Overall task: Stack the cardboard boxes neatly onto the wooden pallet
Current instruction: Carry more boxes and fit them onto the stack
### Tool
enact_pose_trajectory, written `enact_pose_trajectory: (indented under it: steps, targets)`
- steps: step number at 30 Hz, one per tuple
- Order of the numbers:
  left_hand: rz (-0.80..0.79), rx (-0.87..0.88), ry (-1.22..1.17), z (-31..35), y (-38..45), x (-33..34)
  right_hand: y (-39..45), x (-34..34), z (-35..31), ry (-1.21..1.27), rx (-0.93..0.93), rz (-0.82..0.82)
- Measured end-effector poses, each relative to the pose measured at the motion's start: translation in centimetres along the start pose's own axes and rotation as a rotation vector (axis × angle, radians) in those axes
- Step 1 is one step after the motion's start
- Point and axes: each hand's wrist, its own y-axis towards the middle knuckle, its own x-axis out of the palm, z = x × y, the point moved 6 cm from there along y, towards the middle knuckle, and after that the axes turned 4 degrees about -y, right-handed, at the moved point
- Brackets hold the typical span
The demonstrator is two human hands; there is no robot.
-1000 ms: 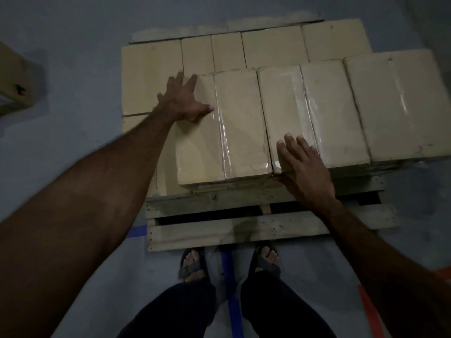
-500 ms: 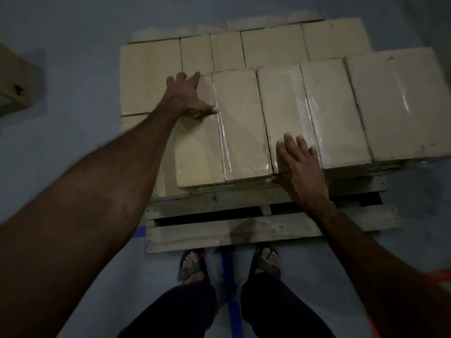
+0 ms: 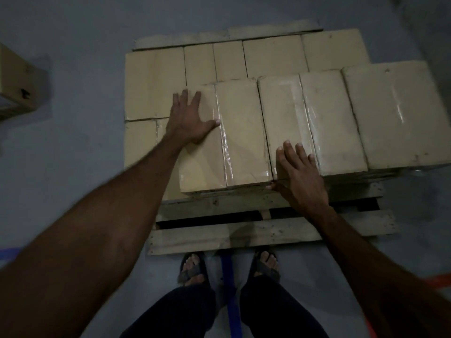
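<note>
Two flat palms on the top layer, nothing gripped. Left hand [image 3: 189, 120] lies spread, fingers straight and apart, thumb out to the side, on the far-left part of the nearest taped box [image 3: 227, 140]; likely pressing it down and steadying it so it sits flush. Right hand [image 3: 299, 167] rests with fingers straight and slightly fanned on the near corner of the neighbour box [image 3: 310, 123], heel of the hand over the front edge, thumb tucked down at the seam between the two boxes. Judged as squaring the fronts so both line up.

Landmark: the taped box. Just right of it, touching, the neighbour box; right of that, a wider box [image 3: 395, 113] at the same level, running out toward the frame edge. Behind and left of it, a lower layer of boxes [image 3: 156, 81] forms a tight flat row, which is why the upper ones sit level. Under it, the wooden pallet [image 3: 231, 237], front slats bare and sticking out toward the person. Near side of the pallet, two sandalled feet [image 3: 192, 267] straddle a blue floor line [image 3: 230, 289]. Far left of the taped box, well apart on the floor, a loose carton [image 3: 17, 81], probably waiting to be stacked.

Step judged: alignment of the second tier, left side not yet filled.
</note>
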Motion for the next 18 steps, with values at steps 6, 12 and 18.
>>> enact_pose_trajectory:
  steps: [6,12,18]
  targets:
    - [-0.021,0.027,-0.008,2.0,-9.7,3.3,-0.8,-3.8,-0.7,0.081,-0.078,-0.168]
    - [-0.168,0.036,-0.120,5.2,-18.9,0.8,-4.1,-11.1,-0.6,0.301,0.093,-0.070]
    - [-0.077,-0.169,-0.469,9.9,-25.7,-10.1,-9.4,-21.9,-1.6,0.826,0.415,0.084]
